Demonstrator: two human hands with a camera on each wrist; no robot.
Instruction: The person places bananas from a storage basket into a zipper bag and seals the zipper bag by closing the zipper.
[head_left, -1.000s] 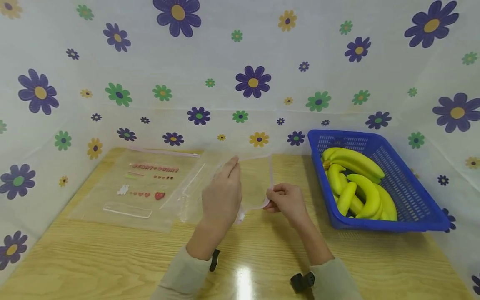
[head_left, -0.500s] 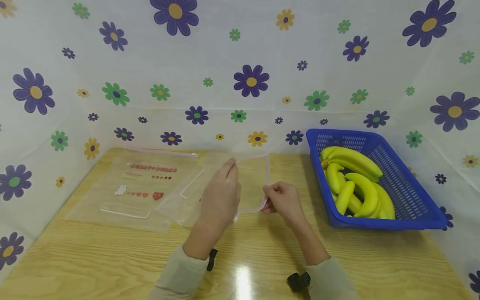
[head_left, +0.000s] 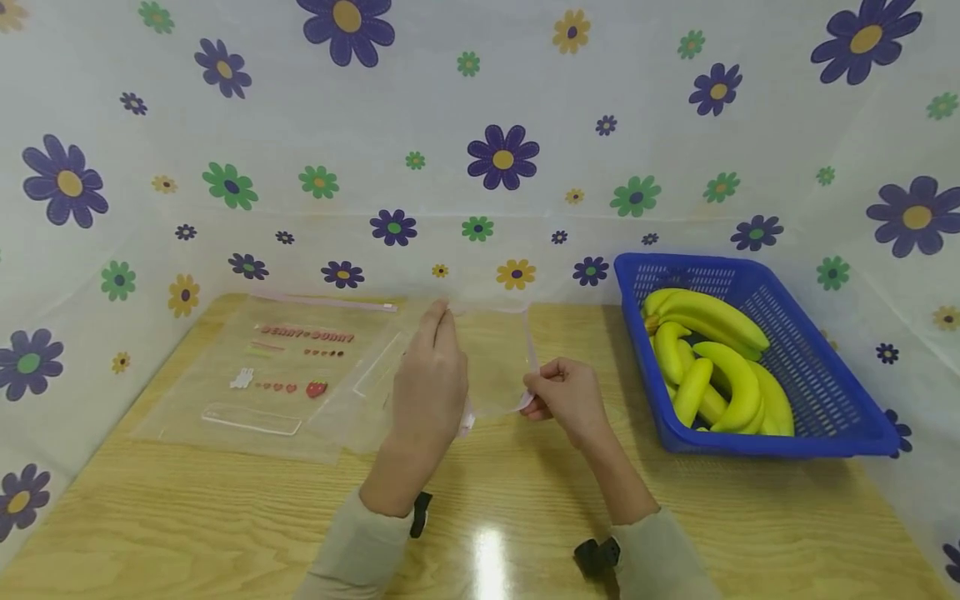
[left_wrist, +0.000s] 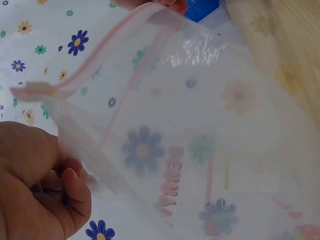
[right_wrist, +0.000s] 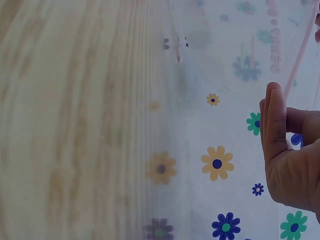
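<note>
Between the two hands stands a see-through zip bag [head_left: 491, 358] with a pink-edged mouth. Its two pink strips are spread apart in the left wrist view, where the bag's [left_wrist: 175, 90] pink lettering shows. My left hand [head_left: 431, 383] holds the bag at one side of the mouth; its fingers [left_wrist: 77, 195] curl in at the bag's edge. The right hand [head_left: 566, 396] pinches the pink edge at the other side, between thumb and fingers [right_wrist: 275, 120]. A second printed zip bag [head_left: 285, 367] lies flat on the table to the left, partly overlapped by the held bag.
To the right stands a blue plastic basket [head_left: 832, 375] holding several yellow bananas [head_left: 731, 383]. All of this is on a wood-grain table [head_left: 225, 517]. A flower-patterned white sheet [head_left: 420, 100] rises behind and along the sides.
My left hand has shifted a little to the left with its side of the bag. The right hand keeps its grip nearly in place; the pink edge beside it has changed its bend.
</note>
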